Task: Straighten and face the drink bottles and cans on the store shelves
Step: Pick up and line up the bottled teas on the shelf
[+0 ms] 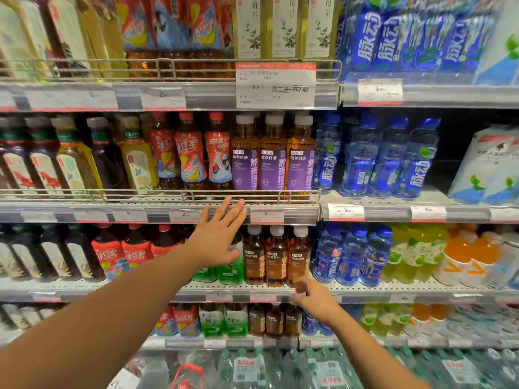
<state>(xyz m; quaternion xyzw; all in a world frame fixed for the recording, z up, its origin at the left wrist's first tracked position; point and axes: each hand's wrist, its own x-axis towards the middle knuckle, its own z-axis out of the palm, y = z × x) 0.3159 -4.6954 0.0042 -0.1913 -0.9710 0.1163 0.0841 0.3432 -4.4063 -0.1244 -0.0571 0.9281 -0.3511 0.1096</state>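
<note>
The purple-labelled tea bottles (273, 157) stand three across, upright and labels forward, at the front edge of the second shelf (157, 216) from the top, behind its wire rail (250, 193). Just below them the left hand (219, 240) is raised with fingers straight and spread wide, holding nothing; its fingertips (240, 206) lie over the shelf's front edge and price strip, in front of the green tea bottles (231, 269) on the shelf beneath. Beside those, three brown-labelled tea bottles (276, 256) stand at the front edge of the third shelf. The right hand (316, 300) is at that shelf's front edge below them, fingers loosely bent, gripping nothing, though it is blurred. Red iced-tea bottles (191, 157) stand left of the purple row, blue drink bottles (376, 161) right. A sale tag (276, 85) hangs from the top shelf edge
</note>
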